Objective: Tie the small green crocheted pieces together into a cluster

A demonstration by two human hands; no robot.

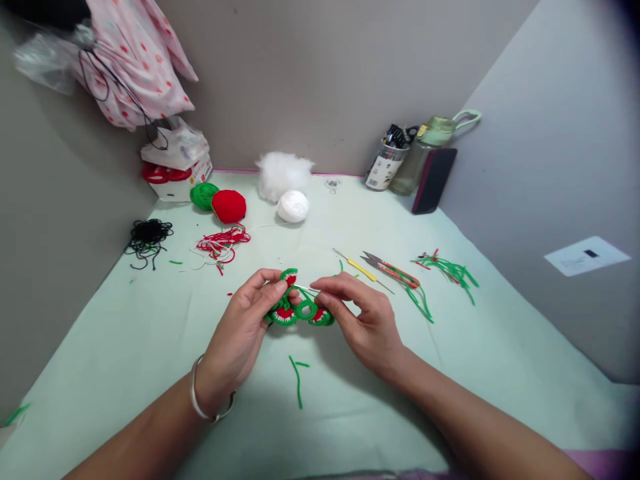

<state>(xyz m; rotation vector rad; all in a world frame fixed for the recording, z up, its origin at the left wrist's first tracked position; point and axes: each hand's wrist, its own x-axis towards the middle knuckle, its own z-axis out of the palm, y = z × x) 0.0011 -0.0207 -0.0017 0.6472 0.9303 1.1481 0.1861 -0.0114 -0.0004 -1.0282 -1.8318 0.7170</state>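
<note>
My left hand [253, 313] pinches a green, red and white crocheted piece [285, 316] with watermelon-like segments and a small green ring in it. Between finger and thumb of my right hand [357, 313] is a thin metal needle [304, 289], its far end at the upper segment near my left fingertips. Green yarn strands run from the piece toward my right fingers. Whether the needle's tip has gone through the stitches cannot be made out. A silver bangle [197, 393] circles my left wrist.
Yellow-handled crochet hook [363, 269] and orange thread snips [395, 272] lie beyond my right hand. Yarn scraps [450, 270] are farther right. Red [229, 206], green [203, 196] and white yarn balls [293, 207] stand at the back, near white stuffing [284, 172]. A phone [434, 181] leans against a bottle [407, 170].
</note>
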